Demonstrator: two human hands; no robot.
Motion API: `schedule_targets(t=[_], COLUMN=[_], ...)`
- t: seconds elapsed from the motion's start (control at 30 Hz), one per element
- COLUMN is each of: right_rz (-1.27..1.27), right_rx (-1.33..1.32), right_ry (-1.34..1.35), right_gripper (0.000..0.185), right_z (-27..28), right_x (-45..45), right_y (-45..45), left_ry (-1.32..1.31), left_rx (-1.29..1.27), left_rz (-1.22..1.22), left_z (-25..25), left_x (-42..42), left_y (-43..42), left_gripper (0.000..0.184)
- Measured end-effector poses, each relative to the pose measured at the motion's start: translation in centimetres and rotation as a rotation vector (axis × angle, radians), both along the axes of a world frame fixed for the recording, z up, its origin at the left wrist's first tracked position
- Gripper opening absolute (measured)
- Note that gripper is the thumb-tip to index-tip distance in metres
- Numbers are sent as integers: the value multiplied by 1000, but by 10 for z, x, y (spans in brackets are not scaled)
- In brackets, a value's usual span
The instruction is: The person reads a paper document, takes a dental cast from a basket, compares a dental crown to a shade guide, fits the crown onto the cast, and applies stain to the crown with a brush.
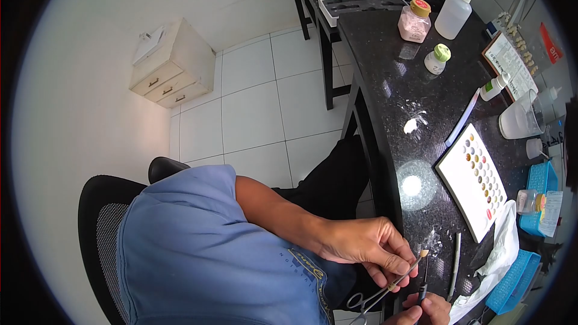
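Observation:
My left hand (364,242) is closed around a pair of scissor-handled forceps (378,296), whose finger rings hang below it. A small cream tooth-shaped piece (424,253) sits at the forceps' tip. At the bottom edge, my right hand (435,309) is partly cut off by the frame. Its fingers pinch a thin tool with a dark handle (422,294), its fine tip pointing up close beside the tooth-shaped piece. Whether the tip touches the piece I cannot tell. Both hands are near the front edge of the black counter (385,102).
A white palette (460,183) with coloured spots lies beyond my hands, near a grey rod (454,265) and crumpled white tissue (503,250). Farther up stand a pink-powder jar (414,24), squeeze bottle (453,13), green-capped bottle (438,60) and beaker (521,117). Blue baskets (512,283) line the back.

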State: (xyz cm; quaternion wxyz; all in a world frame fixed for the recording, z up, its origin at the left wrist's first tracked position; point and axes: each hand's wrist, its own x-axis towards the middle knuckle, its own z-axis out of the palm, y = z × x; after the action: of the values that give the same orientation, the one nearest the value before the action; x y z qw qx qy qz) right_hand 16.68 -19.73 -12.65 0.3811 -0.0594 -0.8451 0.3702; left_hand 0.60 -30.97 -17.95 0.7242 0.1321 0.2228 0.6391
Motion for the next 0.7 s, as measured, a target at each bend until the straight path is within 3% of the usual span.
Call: schedule_targets(t=[0.13, 0.2, 0.3, 0.43, 0.7], right_rz=[-40, -282, -525, -539, -564], right_rx=[-81, -238, -230, -100, -94], right_ry=[47, 1, -117, -162, -374], right_gripper=[30, 31, 30, 15, 22], right_z=[0, 6, 37, 55, 20], right_x=[0, 2, 1, -17, -25], right_y=[1, -4, 14, 46, 90], left_ry=[-16, -12, -6, 32, 21], left_rx=[-6, 27, 105, 202, 296], left_rz=[-8, -8, -13, 25, 68], left_z=[1, -1, -5, -13, -24], left_x=[-1, -1, -2, -1, -3], left_y=[-1, -1, -1, -1, 0], left_gripper=[27, 26, 23, 19, 18])
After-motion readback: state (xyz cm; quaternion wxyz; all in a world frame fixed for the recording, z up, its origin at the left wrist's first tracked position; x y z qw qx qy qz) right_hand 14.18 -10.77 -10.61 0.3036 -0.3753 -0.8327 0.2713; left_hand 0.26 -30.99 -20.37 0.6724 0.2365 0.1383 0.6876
